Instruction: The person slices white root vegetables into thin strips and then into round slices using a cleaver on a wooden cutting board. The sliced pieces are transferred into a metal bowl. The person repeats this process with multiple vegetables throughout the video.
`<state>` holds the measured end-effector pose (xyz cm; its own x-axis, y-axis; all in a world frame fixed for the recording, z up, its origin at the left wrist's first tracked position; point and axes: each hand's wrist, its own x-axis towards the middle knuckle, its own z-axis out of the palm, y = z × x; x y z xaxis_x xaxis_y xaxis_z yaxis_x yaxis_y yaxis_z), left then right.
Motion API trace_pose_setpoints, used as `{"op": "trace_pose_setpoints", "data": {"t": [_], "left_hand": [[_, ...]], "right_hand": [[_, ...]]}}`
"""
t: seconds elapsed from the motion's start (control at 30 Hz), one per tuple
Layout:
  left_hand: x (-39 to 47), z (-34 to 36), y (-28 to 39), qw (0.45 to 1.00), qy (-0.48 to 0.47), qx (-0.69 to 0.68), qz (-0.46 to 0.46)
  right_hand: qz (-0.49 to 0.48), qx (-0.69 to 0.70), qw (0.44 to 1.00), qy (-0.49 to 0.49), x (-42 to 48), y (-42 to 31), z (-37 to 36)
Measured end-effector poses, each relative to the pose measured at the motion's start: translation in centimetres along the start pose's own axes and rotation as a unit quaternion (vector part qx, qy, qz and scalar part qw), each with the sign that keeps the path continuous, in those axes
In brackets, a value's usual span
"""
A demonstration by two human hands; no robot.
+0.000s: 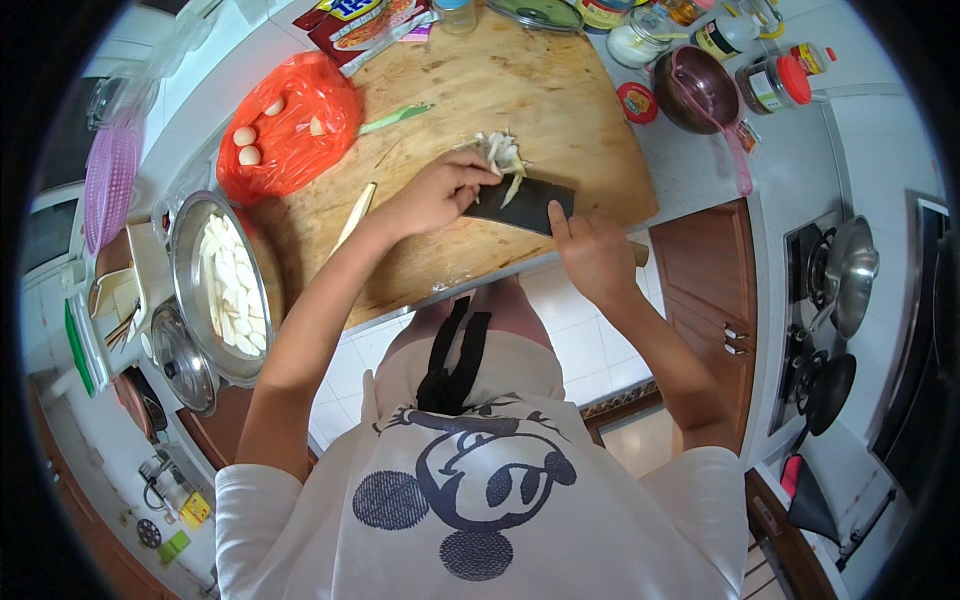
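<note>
My right hand (592,247) grips a dark-bladed cleaver (529,206) by its handle, the index finger laid along the blade. The blade lies nearly flat over the wooden board (585,97), with a pale scrap on it. At its far left corner my left hand (442,191) has its fingertips by a small heap of whitish shreds or peelings (501,148); whether it pinches any is hidden. A long pale piece of vegetable (358,214) lies left, partly behind my left forearm. Farther back lies a green and white stalk (394,120), perhaps scallion.
A red plastic bag (300,169) with several eggs lies on the board's left. Nearer, a metal basin (180,255) holds pale sliced pieces, beside a glass lid (180,367). Jars and a small pot (679,97) stand at the back right. A wok (855,277) is on the stove at right.
</note>
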<state>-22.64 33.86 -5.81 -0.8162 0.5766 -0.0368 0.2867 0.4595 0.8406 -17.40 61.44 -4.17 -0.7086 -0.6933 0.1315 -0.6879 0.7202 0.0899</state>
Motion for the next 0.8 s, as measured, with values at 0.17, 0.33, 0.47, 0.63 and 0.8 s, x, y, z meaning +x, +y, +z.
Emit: {"op": "trace_pose_setpoints", "data": {"t": [0.17, 0.33, 0.47, 0.63, 0.8], "left_hand": [[2.5, 0.5, -3.6, 0.99, 0.058, -0.1, -0.075], [2.0, -2.6, 3.3, 0.991, -0.085, -0.056, -0.09], [0.7, -2.8, 3.1, 0.997, -0.068, 0.031, -0.015], [2.5, -0.7, 1.3, 0.997, -0.032, 0.062, -0.012], [3.3, -0.8, 3.2, 0.994, 0.041, 0.024, -0.096]], "right_hand": [[-0.019, 0.022, 1.0, 0.005, -0.5, 1.0, -0.1], [-0.032, 0.006, 0.999, -0.004, -0.9, 3.0, -0.4], [-0.057, 0.011, 0.998, 0.006, -0.7, 4.4, -0.6], [-0.108, 0.034, 0.993, 0.023, 0.3, 4.9, -0.7], [-0.125, 0.018, 0.992, 0.022, 1.2, 5.4, -0.1]]}}
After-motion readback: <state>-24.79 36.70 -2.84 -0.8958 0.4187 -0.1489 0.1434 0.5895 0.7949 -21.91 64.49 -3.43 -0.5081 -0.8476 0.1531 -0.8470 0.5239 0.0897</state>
